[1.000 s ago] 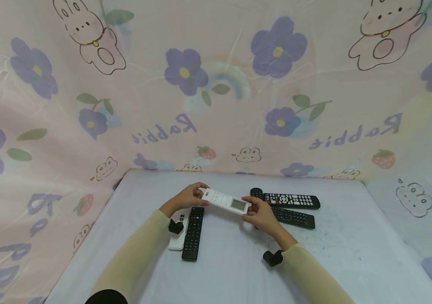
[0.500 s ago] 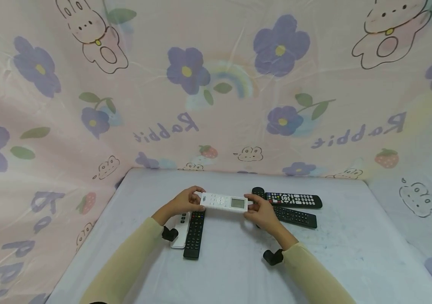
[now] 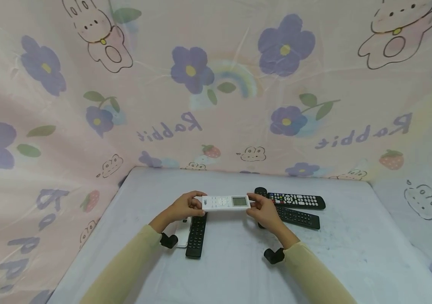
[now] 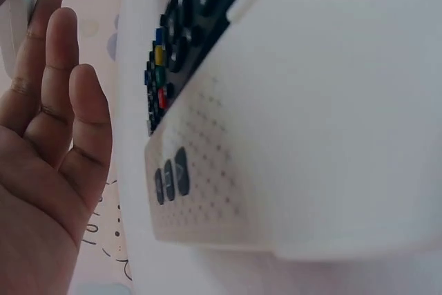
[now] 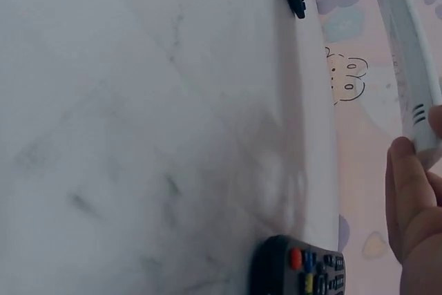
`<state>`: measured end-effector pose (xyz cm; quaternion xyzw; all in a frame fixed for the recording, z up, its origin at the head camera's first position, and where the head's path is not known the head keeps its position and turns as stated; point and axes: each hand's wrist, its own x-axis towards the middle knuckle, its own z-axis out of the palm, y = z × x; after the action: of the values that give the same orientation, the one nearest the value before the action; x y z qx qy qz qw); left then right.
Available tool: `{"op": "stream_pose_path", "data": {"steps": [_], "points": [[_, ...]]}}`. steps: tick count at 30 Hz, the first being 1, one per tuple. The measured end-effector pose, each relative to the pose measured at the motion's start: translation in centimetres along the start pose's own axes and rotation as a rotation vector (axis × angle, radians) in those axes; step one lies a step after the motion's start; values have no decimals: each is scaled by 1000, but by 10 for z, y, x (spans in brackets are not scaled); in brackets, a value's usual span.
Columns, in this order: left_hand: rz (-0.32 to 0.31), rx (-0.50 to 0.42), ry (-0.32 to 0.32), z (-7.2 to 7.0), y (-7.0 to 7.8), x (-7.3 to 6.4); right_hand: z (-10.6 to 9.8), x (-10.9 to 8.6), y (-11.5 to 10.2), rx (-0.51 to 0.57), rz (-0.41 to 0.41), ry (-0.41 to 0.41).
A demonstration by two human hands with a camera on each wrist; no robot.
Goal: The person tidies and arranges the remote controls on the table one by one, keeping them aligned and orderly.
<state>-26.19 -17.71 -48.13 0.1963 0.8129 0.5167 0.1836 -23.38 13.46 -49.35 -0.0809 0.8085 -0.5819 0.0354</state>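
Observation:
A white remote control with a small grey display is held level above the table between both hands. My left hand pinches its left end with thumb and fingers. At the display end, my right hand pinches it the same way; the right wrist view shows this white remote edge-on with the fingertips of the right hand at its end. Below the left hand lie another white remote, partly hidden by the hand, and a black remote beside it.
On the right of the white table lie a black remote with pale buttons, another black remote in front of it, and a dark remote partly hidden behind the right hand. A printed curtain rises behind the table.
The white remote has swung from a slant to level, its left end coming down toward me with the left hand. The right hand has barely moved, and the head view has shifted slightly.

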Motion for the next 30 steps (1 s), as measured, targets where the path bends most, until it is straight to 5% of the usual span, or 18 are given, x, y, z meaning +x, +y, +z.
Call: {"op": "stream_pose_path", "data": {"steps": [14, 22, 30], "points": [[34, -15, -22, 4, 1, -17, 6, 5, -2, -61, 5, 39], [63, -21, -4, 13, 0, -27, 7, 9, 0, -64, -40, -63], [40, 58, 88, 24, 8, -34, 8, 15, -3, -157, -60, -82]]}}
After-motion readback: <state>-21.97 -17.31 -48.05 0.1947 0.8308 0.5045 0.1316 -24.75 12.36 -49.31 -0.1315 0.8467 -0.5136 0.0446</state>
